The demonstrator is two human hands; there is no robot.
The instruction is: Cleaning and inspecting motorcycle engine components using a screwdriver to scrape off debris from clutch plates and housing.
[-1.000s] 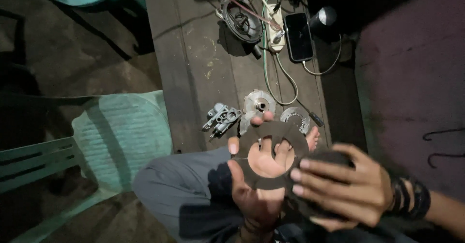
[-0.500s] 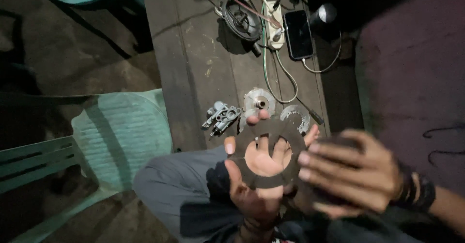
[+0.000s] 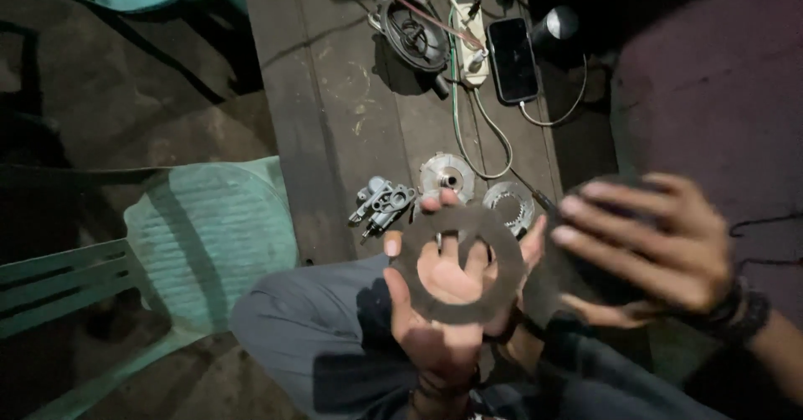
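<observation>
Dark grey and flat, the ring-shaped disc [image 3: 458, 263] lies on the open palm of the left hand [image 3: 443, 303], above the person's knee; the fingers are spread and only support it from below. The right hand [image 3: 644, 248] hovers just beside the disc, fingers curled around a dark round object [image 3: 585, 278]. Metal parts [image 3: 446, 176] lie on the wooden bench [image 3: 335, 135] behind.

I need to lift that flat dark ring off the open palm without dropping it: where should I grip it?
Pinch the flat ring at its far band, near the fingertips of the left hand, coming from above. It lies flat on the palm, its open centre leaves room for a finger under that band, and the right hand blurs the near right side.
</observation>
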